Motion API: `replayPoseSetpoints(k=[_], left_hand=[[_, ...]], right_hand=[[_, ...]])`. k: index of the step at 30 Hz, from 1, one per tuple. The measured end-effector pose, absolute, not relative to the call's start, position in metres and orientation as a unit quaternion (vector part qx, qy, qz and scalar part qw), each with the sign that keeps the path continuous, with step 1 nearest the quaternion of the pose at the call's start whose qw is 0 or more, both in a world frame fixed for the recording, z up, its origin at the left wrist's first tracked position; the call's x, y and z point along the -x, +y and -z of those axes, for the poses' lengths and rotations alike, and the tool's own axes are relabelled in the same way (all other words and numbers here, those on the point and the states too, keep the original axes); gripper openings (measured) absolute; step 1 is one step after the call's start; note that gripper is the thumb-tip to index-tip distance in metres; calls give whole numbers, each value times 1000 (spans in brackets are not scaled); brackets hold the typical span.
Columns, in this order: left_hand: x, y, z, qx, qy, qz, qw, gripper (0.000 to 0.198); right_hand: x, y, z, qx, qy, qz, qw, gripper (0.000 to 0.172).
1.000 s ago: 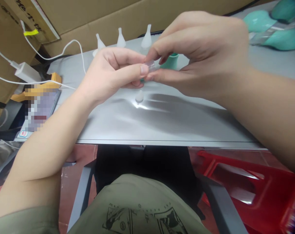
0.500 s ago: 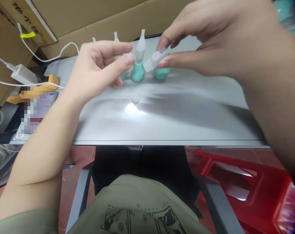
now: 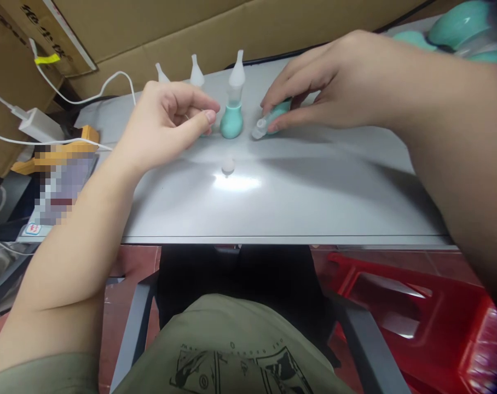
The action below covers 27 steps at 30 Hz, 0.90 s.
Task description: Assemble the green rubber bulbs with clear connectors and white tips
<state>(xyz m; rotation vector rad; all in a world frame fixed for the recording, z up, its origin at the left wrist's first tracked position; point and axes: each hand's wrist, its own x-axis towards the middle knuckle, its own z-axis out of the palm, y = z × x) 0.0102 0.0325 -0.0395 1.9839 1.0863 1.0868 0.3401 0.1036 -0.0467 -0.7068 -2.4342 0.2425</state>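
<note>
My right hand (image 3: 310,93) pinches a short clear plastic tube (image 3: 260,129), low over the table beside a mint-green rubber bulb (image 3: 279,114). The hand partly covers both. My left hand (image 3: 178,115) hovers to the left, thumb and index finger slightly apart, with nothing visible between them. Between the hands stands a nasal aspirator (image 3: 232,120), upright, with a green bulb, clear middle and pointed white tip. Two more white tips (image 3: 197,72) rise behind my left hand, which hides their lower parts. A small whitish round piece (image 3: 228,165) lies in front on the tabletop.
The grey table (image 3: 314,213) backs onto a cardboard wall (image 3: 183,33). More mint-green parts (image 3: 460,27) lie at the far right. A phone (image 3: 70,186), a white charger (image 3: 39,125) and cables are at the left. A red plastic stool (image 3: 396,306) stands below right.
My right hand has lowered the clear tube toward the table, next to the green bulb. My left hand has shifted slightly left and down, its thumb and index finger closer together.
</note>
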Motion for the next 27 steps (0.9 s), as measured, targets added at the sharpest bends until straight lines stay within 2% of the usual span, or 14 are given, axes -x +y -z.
replayPoseSetpoints(k=[3,8,12,15,18,23,27], left_hand=[[-5,37,46,-755,421,-390,317,27],[1,51,58,-773,412,-392,282,50],[-1,54,54,-800,375,-374,283,67],[-6,43,45,-797,363,-380,297,59],[-14,31,39,-796,353,-377,316,61],[-23,25,40,-791,338,-366,357,45],[-23,25,38,-777,355,-363,372,40]], right_hand=[[-343,102,43,273,-918,-69,278,37],[-345,87,32,319,-903,-74,277,34],[-336,66,25,304,-878,-137,344,23],[-321,52,24,274,-851,-198,402,21],[-302,44,29,252,-821,-248,448,23],[-280,46,44,222,-792,-301,483,20],[-275,47,51,184,-778,-334,500,17]])
